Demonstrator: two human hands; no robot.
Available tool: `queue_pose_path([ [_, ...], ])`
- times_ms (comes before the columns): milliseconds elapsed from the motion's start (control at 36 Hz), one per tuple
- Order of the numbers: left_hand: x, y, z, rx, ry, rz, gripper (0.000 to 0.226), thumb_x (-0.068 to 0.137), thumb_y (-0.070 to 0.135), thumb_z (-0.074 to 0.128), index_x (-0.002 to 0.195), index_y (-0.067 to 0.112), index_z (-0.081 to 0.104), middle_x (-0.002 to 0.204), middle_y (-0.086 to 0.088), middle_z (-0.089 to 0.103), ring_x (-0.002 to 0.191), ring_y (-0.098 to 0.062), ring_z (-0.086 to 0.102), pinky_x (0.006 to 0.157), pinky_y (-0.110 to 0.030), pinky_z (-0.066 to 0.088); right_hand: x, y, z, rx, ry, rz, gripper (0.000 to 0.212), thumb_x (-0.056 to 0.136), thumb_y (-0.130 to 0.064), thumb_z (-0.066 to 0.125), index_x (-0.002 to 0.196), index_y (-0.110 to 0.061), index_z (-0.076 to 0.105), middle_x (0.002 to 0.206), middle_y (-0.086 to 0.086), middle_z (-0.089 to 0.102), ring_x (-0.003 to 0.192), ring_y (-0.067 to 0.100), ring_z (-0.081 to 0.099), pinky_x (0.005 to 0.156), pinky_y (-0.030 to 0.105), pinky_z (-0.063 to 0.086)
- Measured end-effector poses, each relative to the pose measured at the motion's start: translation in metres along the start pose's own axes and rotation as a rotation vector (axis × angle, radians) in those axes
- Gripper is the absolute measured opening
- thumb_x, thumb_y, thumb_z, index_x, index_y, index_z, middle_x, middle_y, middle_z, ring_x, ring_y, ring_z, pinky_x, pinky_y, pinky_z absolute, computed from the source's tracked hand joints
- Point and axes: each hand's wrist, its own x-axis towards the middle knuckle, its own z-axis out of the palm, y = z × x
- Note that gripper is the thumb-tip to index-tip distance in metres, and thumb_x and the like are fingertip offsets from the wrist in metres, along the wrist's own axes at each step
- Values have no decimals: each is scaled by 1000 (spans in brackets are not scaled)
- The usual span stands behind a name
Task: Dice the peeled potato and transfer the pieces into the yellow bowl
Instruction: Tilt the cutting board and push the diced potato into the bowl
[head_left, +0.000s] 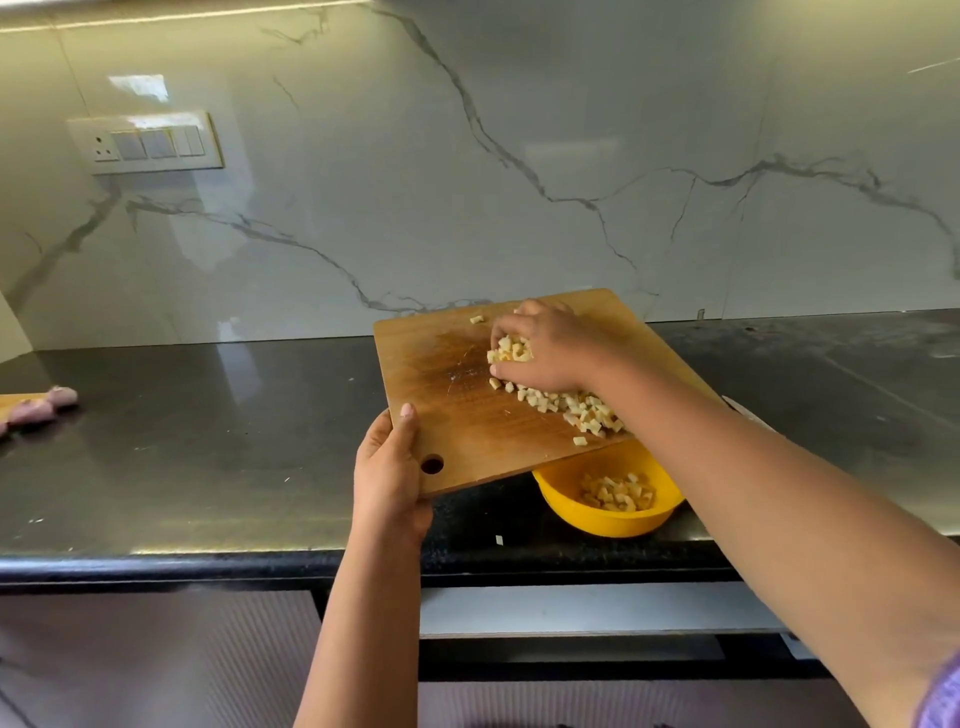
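My left hand (389, 467) grips the near left corner of the wooden cutting board (457, 395), which is lifted and tilted over the yellow bowl (605, 519). On the board my right hand (545, 348) is cupped over a heap of diced potato (571, 405), with some dice under the curled fingers. A trail of dice runs to the board's lower right edge above the bowl. Several potato pieces (618, 491) lie inside the bowl. One die (477, 319) sits alone near the board's far edge.
The dark countertop (208, 457) runs along a marble backsplash with a switch plate (148, 143). At the far left lie purplish vegetables (39, 408) on another board's edge. A stray potato bit (499, 540) lies on the counter's front edge. A knife tip (748, 410) shows behind my right forearm.
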Motion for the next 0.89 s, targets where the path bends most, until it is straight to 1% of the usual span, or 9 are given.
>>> queue_pose_path([
  [139,0,0,6,1,10,-18,13,102,27,52,108,21,63,99,-3,70,85,-21,68,74,-48,59,-16,5,2,3,81,-47,31,88,-46,56,118,-37,53,136,-3,46,127,24,42,97,40,39],
  [194,0,-2,6,13,26,-21,13,102,27,52,106,21,63,99,-3,70,83,-21,67,69,-43,59,-23,7,6,0,100,-60,30,89,-46,56,117,-36,54,133,-4,47,124,22,43,97,40,40],
  [278,0,-3,5,26,41,-19,16,103,27,51,109,19,62,98,-3,69,80,-19,66,61,-36,56,-33,10,14,54,175,-81,28,88,-43,57,113,-32,58,118,-6,50,118,21,45,94,38,43],
  [389,-2,-1,6,20,36,-10,13,103,27,50,105,20,62,99,-4,69,83,-21,67,72,-44,59,-44,13,21,92,244,-98,25,87,-42,59,110,-31,58,108,-11,45,112,18,43,94,43,44],
  [472,-3,1,7,24,31,-7,13,104,26,50,99,22,61,96,-3,68,82,-21,66,76,-48,58,-56,14,23,116,231,-115,25,87,-40,58,111,-31,57,108,-12,45,111,17,42,94,44,45],
  [583,-3,0,8,28,37,-11,12,103,26,51,99,23,62,96,-3,68,82,-21,66,79,-48,58,-76,16,23,169,223,-144,21,88,-37,60,108,-30,58,112,-9,48,116,17,42,96,41,44],
  [639,-3,0,7,29,38,-15,12,103,26,51,99,22,62,97,-4,69,83,-21,67,80,-49,58,-87,18,22,225,210,-152,21,89,-35,62,108,-28,59,112,-9,48,118,15,43,95,38,43],
  [778,-2,-1,6,28,48,-14,11,103,26,52,99,23,62,100,-4,69,89,-24,67,83,-50,57,-113,25,19,299,208,-165,21,87,-26,70,107,-25,65,111,-11,50,107,5,49,89,24,42],
  [889,-2,0,6,21,49,-12,11,103,26,51,102,23,62,101,-4,69,87,-23,67,80,-48,58,-126,32,10,314,188,-177,16,91,-18,65,104,-26,68,104,-19,56,99,-1,55,82,14,42],
])
